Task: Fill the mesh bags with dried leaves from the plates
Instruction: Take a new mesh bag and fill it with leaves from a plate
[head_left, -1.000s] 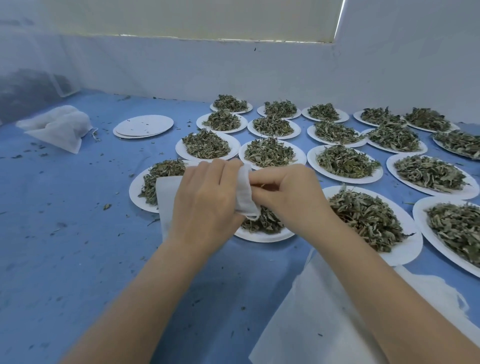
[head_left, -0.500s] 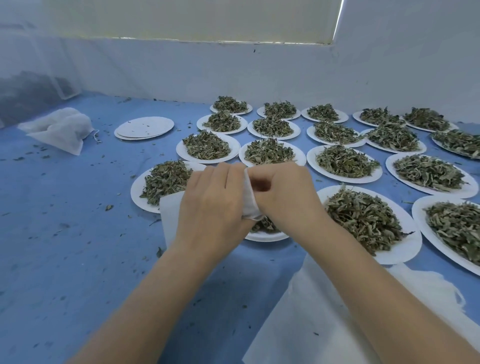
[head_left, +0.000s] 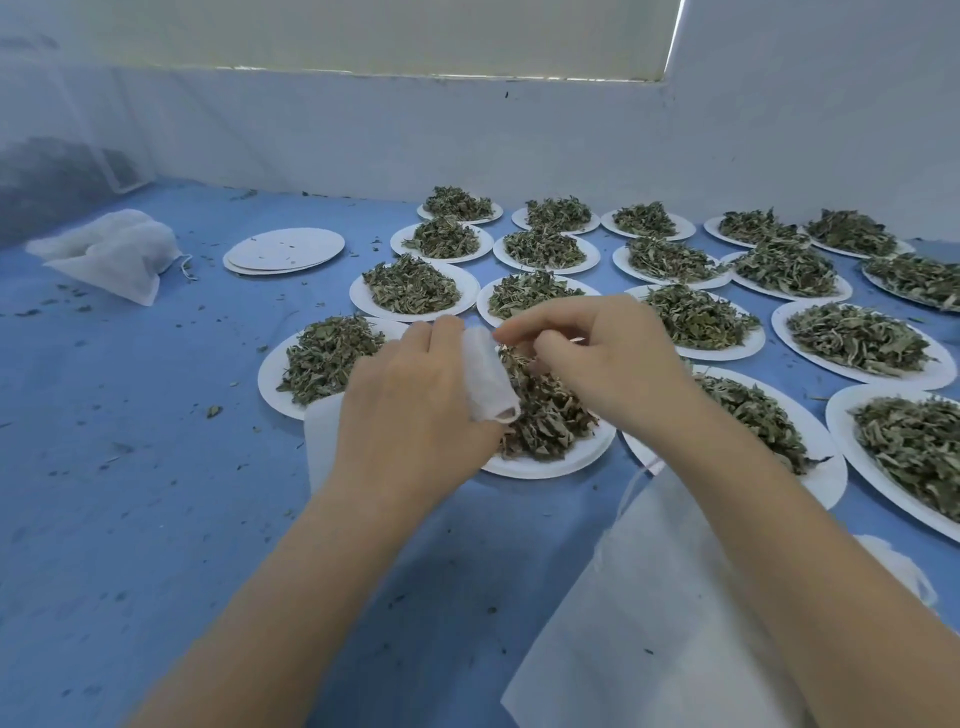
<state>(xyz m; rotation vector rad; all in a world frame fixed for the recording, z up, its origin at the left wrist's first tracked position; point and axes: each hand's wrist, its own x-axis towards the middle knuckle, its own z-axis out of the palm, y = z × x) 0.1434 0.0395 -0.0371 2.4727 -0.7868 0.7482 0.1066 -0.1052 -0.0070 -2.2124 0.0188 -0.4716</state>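
Observation:
My left hand (head_left: 415, 410) grips a white mesh bag (head_left: 485, 379), its rim folded over my fingers and its body hanging down behind my wrist. The bag's mouth faces a white paper plate (head_left: 550, 465) heaped with dried green leaves (head_left: 545, 415). My right hand (head_left: 602, 358) hovers just above those leaves with curled fingers and seems to pinch a few of them next to the bag's mouth. Several more plates of leaves (head_left: 410, 286) cover the blue table behind and to the right.
A stack of empty paper plates (head_left: 284, 250) lies at the back left. A filled mesh bag (head_left: 111, 254) lies further left. A pile of empty mesh bags (head_left: 670, 613) sits under my right forearm. Leaf crumbs dot the blue table (head_left: 130, 467). A white wall stands behind.
My hands were pressed together at the bag's mouth. Now my right hand has drawn away to the right, and the leaves on the near plate show between the hands.

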